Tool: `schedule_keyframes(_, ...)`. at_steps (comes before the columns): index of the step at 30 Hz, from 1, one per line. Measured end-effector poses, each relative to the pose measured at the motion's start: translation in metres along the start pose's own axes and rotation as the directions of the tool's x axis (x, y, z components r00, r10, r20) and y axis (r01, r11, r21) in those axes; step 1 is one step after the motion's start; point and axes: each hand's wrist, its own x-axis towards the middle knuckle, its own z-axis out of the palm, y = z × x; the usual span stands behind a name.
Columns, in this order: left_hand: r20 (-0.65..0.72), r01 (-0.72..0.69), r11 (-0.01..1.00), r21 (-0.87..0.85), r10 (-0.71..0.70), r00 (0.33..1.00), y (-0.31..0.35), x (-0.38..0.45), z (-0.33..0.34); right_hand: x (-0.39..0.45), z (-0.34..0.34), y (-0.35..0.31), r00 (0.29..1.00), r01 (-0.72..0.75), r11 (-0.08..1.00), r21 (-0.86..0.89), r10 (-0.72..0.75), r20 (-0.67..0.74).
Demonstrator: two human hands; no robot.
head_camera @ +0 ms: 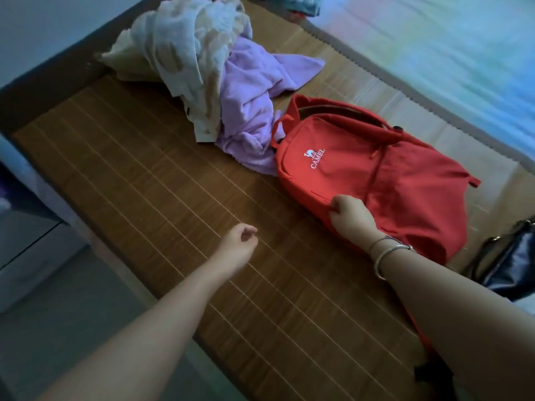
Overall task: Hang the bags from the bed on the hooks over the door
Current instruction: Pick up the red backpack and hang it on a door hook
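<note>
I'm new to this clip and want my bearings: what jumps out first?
A red backpack lies on the bamboo mat, with the right hand pinching its near edge. Beyond it sits a heap of cream and lilac cloth. The left hand hovers loosely curled, and a black bag lies at the right edge.

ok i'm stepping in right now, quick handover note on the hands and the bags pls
Right hand: closed on the near edge of the red backpack, pinching the fabric.
Left hand: empty, loosely curled, above the bamboo mat.
Red backpack: lying flat on the mat, logo up, beside a pile of cloths.
Black bag: at the right edge of the view, on the bed, untouched.
Done: nothing hung yet; door and hooks are out of view.
Left: lift the backpack, probably by its top loop, hang it, then come back for the black bag.
</note>
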Motion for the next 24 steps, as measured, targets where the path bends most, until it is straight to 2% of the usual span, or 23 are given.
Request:
schedule_keyframes(4,-0.021,-0.052,0.993,-0.11,0.05,0.999,0.038,-0.024,0.008,-0.028,-0.051,-0.006,0.995,0.104,0.95,0.295,-0.098,-0.038)
schedule_keyframes(6,-0.013,-0.054,0.98,-0.19,0.053,0.999,0.058,-0.036,0.01,-0.043,-0.073,-0.015,0.99,0.136,0.904,0.406,-0.144,-0.012)
schedule_keyframes(9,-0.002,-0.086,0.932,-0.352,0.092,0.996,0.09,-0.065,0.017,-0.082,-0.114,-0.02,0.973,0.186,0.849,0.495,-0.228,0.026)
schedule_keyframes(11,0.003,-0.147,0.88,-0.453,0.166,0.986,0.106,-0.085,0.02,-0.112,-0.138,-0.019,0.954,0.236,0.821,0.521,-0.296,0.036)
schedule_keyframes(13,-0.004,-0.192,0.845,-0.499,0.22,0.975,0.121,-0.106,0.02,-0.14,-0.153,-0.017,0.93,0.276,0.798,0.536,-0.363,0.061)
schedule_keyframes(16,-0.143,-0.247,0.87,-0.427,0.205,0.968,0.141,-0.148,0.023,-0.187,-0.174,-0.008,0.885,0.351,0.777,0.523,-0.457,0.085)
schedule_keyframes(19,-0.313,-0.229,0.957,-0.18,0.165,0.935,0.147,-0.189,0.033,-0.229,-0.187,0.005,0.867,0.38,0.772,0.509,-0.489,0.094)
schedule_keyframes(22,-0.397,-0.272,0.962,-0.019,0.243,0.885,0.146,-0.234,0.05,-0.268,-0.197,0.024,0.859,0.37,0.787,0.494,-0.492,0.141)
schedule_keyframes(24,-0.423,-0.32,0.947,0.023,0.3,0.855,0.146,-0.256,0.059,-0.284,-0.205,0.035,0.849,0.334,0.796,0.504,-0.487,0.206)
